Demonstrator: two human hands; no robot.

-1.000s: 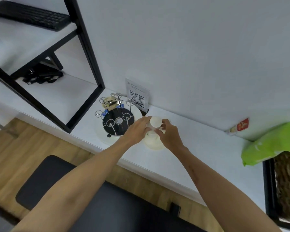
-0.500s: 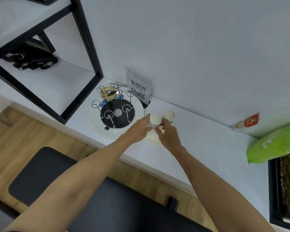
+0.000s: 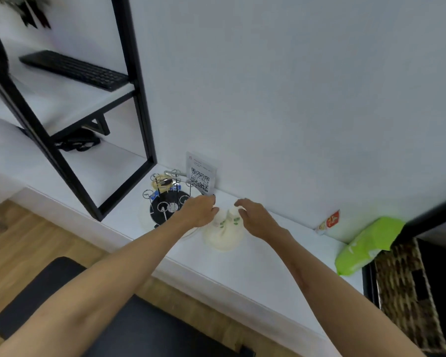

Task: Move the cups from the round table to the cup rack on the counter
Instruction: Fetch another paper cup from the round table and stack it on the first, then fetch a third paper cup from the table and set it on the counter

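Cups sit on the counter between left hand and right hand, each grip released.

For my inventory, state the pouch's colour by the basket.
Bright green pouch, clearest in the head view.

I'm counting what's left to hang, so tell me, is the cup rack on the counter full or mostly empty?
Mostly empty. The cup rack has several bare wire loops showing; only one cup sits on a back peg.
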